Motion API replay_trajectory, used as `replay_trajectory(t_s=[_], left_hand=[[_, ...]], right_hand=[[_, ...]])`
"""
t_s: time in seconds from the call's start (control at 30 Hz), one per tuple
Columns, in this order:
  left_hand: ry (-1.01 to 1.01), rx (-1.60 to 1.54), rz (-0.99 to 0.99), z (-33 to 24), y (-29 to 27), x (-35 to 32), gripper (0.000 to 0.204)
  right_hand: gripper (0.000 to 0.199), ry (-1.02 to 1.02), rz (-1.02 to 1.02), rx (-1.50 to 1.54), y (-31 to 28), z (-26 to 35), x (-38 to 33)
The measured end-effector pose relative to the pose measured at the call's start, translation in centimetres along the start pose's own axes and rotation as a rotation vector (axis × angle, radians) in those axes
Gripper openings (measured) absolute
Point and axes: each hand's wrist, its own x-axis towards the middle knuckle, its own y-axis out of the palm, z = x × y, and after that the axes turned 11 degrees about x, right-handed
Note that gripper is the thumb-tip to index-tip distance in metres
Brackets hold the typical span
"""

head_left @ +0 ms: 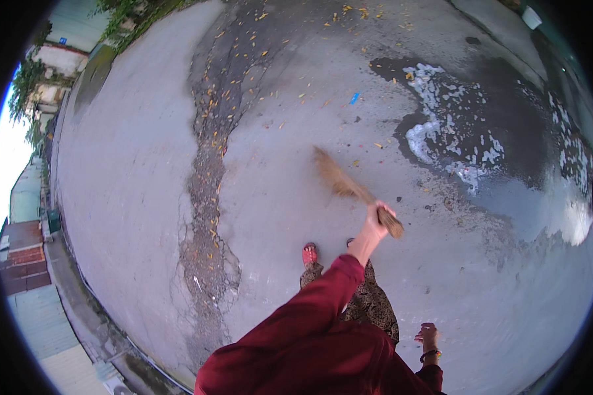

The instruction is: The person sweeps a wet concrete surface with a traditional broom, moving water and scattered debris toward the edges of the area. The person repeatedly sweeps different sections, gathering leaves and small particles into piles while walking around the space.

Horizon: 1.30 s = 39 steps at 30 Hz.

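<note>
My left hand (378, 220) is shut on the handle end of a short straw broom (341, 181). The arm reaches forward in a dark red sleeve (310, 309). The broom's bristles point up and left and brush the grey concrete ground (277, 197). My right hand (428, 336) hangs low at my side with a beaded bracelet on the wrist; it holds nothing and its fingers are loose. Below the broom I see my foot in a red sandal (309, 253) and patterned trousers (372, 306).
A cracked, rough strip (207, 197) strewn with yellow leaves runs down the ground left of the broom. A wet patch with puddles (468, 145) lies to the right. A blue scrap (354, 98) lies ahead, a white bucket (531, 16) far right, and buildings (26, 263) at left.
</note>
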Motion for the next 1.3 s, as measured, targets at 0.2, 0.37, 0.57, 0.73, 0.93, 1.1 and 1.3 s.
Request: replay_trajectory(t_s=[0.2,0.37,0.57,0.73,0.93,1.1,1.3], left_hand=[[-0.278,0.357,0.186,-12.8,-1.0,-4.5,0.008],[-0.341,0.673,0.012,-16.7,-3.4,-6.9,0.003],[-0.404,0.554,-0.118,-24.0,-1.1,-1.7,0.015],[-0.541,1.399,-0.145,-21.9,-2.0,-9.6,0.038],[-0.902,1.833,0.183,-14.3,-8.3,-17.3,0.016],[-1.074,1.858,0.211,-7.6,-19.3,-21.8,0.040],[-1.524,2.263,0.280,-6.5,-18.8,-21.4,0.028]], right_hand=[[0.024,-0.051,-0.083,0.227,6.5,-3.3,-3.4],[0.025,-0.081,-0.114,0.450,17.4,-5.2,-7.2],[0.020,-0.495,-0.098,-0.204,29.2,-5.7,-13.7],[0.034,-0.140,0.235,1.043,37.5,6.2,-20.9],[0.024,-0.021,0.486,1.219,47.5,7.2,-21.7],[0.008,0.215,0.088,1.492,46.8,-2.1,-22.4],[0.014,0.287,-0.051,1.644,46.7,-7.8,-17.2]])
